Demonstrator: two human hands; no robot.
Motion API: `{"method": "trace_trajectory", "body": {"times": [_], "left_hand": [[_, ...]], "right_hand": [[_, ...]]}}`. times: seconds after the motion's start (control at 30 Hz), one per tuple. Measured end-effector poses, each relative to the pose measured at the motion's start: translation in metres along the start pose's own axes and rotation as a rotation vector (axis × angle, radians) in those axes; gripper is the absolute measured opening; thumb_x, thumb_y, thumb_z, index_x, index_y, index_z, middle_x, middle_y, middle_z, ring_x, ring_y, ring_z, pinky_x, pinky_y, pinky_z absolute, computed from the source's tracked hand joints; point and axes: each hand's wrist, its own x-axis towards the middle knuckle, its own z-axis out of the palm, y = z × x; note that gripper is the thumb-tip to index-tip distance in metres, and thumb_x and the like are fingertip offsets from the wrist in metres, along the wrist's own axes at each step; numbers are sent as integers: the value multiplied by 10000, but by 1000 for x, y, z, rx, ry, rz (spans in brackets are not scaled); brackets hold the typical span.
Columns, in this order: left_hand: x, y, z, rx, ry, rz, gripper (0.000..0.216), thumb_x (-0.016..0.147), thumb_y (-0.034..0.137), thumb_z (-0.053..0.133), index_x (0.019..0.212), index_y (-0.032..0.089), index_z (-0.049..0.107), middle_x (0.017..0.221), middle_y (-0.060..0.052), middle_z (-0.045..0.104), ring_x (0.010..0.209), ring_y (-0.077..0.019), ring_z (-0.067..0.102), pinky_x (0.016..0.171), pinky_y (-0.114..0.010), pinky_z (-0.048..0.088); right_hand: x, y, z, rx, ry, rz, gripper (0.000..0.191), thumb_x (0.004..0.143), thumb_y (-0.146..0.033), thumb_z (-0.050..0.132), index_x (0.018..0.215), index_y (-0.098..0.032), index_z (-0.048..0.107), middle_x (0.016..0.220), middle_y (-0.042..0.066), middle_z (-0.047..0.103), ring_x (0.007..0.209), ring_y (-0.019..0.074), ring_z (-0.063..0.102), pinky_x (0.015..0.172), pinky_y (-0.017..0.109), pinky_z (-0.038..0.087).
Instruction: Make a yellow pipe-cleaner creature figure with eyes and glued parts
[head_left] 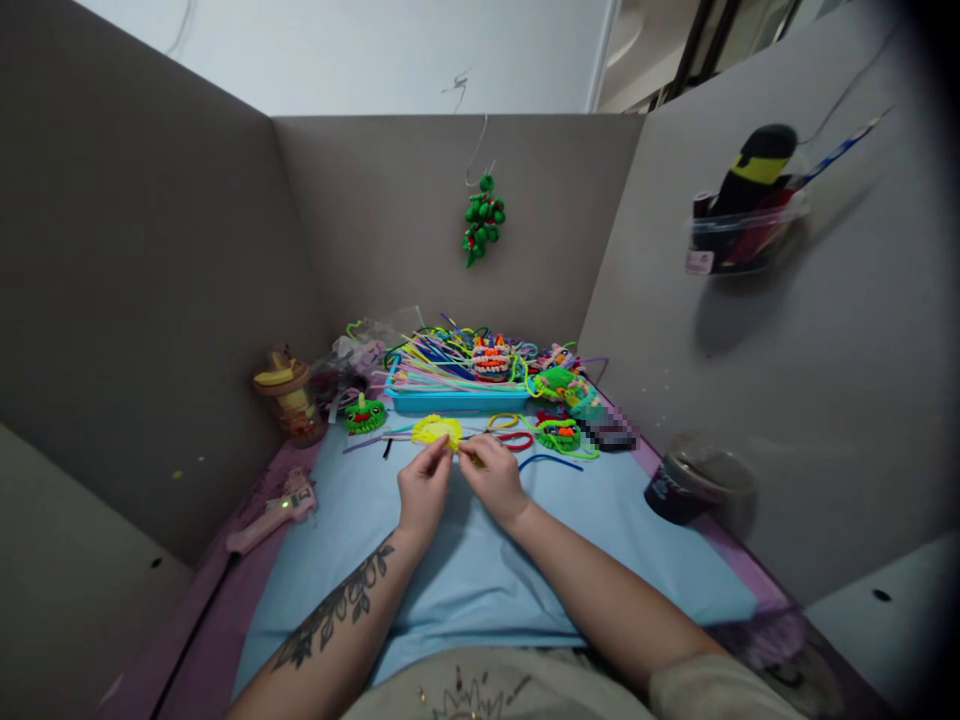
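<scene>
Over the middle of the blue cloth, my left hand and my right hand meet with fingertips close together. A fuzzy yellow piece, seemingly made of chenille stems, shows just beyond the left fingers. My left thumb and index finger pinch its near edge. The right fingers are pinched too, at the piece's right side; what they hold is mostly hidden behind them. Past my right hand lies a pair of scissors with a red and yellow handle. A dark blue stem rests nearby.
A light blue tray heaped with chenille stems stands at the back. Green figures sit either side. A pink glue gun and a lidded cup are left; a dark jar is right. Grey partitions enclose the table.
</scene>
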Motion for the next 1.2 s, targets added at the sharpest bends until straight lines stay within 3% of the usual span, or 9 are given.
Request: {"method": "trace_trajectory", "body": {"times": [0.5, 1.2], "left_hand": [[1, 0, 0, -50, -22, -15, 293, 734, 277, 610, 991, 150, 669, 972, -87, 692, 876, -190, 639, 826, -322, 495], [1, -1, -3, -10, -21, 40, 293, 743, 313, 603, 985, 164, 674, 960, -78, 694, 858, -188, 641, 818, -320, 499]], "right_hand": [[1, -4, -3, 11, 17, -15, 132, 769, -115, 511, 790, -193, 615, 764, 38, 617, 744, 159, 576, 712, 299, 485], [5, -8, -8, -36, -95, -21, 165, 790, -114, 481, 825, -192, 622, 795, 48, 613, 781, 174, 565, 733, 306, 465]]}}
